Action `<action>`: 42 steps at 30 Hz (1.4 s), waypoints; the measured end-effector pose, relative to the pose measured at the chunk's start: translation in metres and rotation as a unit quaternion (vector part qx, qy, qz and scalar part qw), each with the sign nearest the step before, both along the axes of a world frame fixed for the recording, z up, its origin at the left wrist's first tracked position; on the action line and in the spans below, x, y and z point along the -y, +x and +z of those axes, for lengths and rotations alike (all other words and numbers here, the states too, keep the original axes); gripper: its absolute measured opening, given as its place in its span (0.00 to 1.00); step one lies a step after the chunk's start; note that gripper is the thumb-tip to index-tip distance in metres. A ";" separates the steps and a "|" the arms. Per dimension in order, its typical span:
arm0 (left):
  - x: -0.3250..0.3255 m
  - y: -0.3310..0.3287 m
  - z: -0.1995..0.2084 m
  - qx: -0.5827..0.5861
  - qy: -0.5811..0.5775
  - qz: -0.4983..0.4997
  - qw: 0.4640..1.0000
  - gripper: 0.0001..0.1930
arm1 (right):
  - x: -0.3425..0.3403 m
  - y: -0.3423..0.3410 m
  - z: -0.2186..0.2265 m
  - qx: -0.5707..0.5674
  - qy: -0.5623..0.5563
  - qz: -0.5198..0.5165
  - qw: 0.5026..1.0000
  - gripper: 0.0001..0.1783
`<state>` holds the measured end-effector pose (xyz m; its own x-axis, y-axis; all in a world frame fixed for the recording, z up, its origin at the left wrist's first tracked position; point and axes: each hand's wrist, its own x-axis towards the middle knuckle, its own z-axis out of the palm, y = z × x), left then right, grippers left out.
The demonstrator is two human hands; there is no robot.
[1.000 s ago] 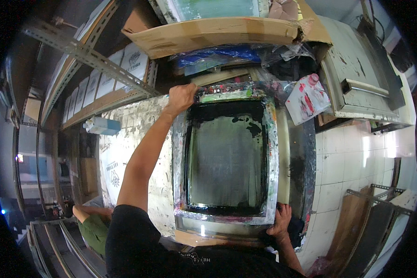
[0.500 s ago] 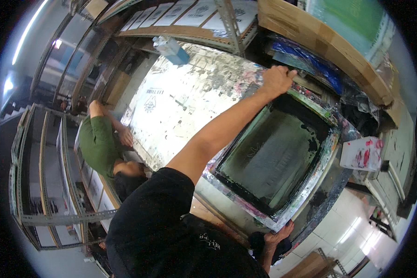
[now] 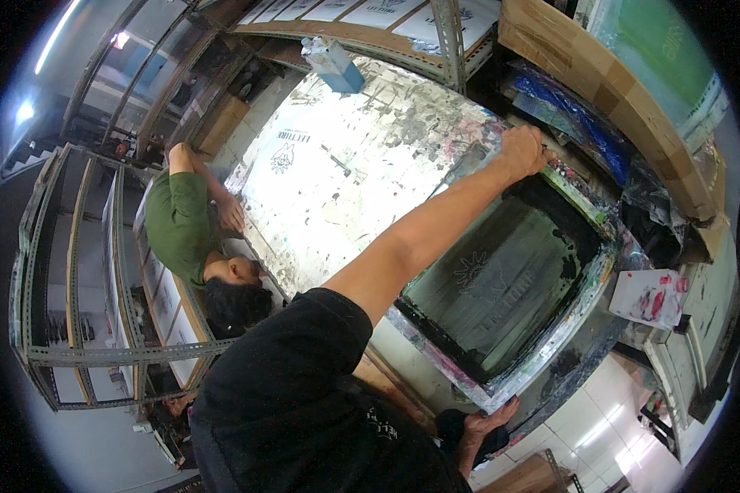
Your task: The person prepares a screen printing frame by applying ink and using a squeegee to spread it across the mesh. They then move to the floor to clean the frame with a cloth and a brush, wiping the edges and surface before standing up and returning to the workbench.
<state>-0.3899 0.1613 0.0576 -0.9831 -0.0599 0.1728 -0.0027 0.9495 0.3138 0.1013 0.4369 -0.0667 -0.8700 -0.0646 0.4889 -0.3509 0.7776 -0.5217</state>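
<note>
A screen printing frame (image 3: pixel 543 355) with a dark, ink-edged mesh (image 3: pixel 501 283) lies on the right part of the table. A faint sun-like design with lettering shows through the mesh. My left hand (image 3: pixel 521 154) is closed around the frame's far corner, with that arm stretched across the frame's left side. At the near corner, my right hand (image 3: pixel 489 421) grips the frame from below, its fingers partly hidden. To the left, a white sheet (image 3: pixel 273 168) printed with a dark design lies on the stained white tabletop (image 3: pixel 329 226).
A co-worker in a green shirt (image 3: pixel 177 218) leans at the table's left edge. A blue-and-white jug (image 3: pixel 335 66) stands at the back. A red-stained white canister (image 3: pixel 648 297) sits at right. Metal racks (image 3: pixel 131 357) with sheets stand left; a cardboard box (image 3: pixel 588 70) stands back right.
My view has shifted, so the scene sits slightly farther right. The design on the mesh shows more plainly. Both hands stay at the frame's corners. The co-worker's head has turned.
</note>
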 end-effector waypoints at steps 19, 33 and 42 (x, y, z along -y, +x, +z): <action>0.008 0.025 -0.032 -0.005 0.063 -0.024 0.998 0.30 | -0.005 0.002 -0.006 -0.013 0.025 0.006 1.000 0.30; 0.061 0.047 -0.032 -0.161 0.163 -0.008 0.973 0.29 | 0.014 -0.014 0.033 0.099 0.001 -0.035 0.994 0.37; 0.105 0.238 0.012 0.120 0.190 0.065 0.972 0.38 | 0.025 -0.024 0.066 0.133 -0.077 -0.069 0.986 0.33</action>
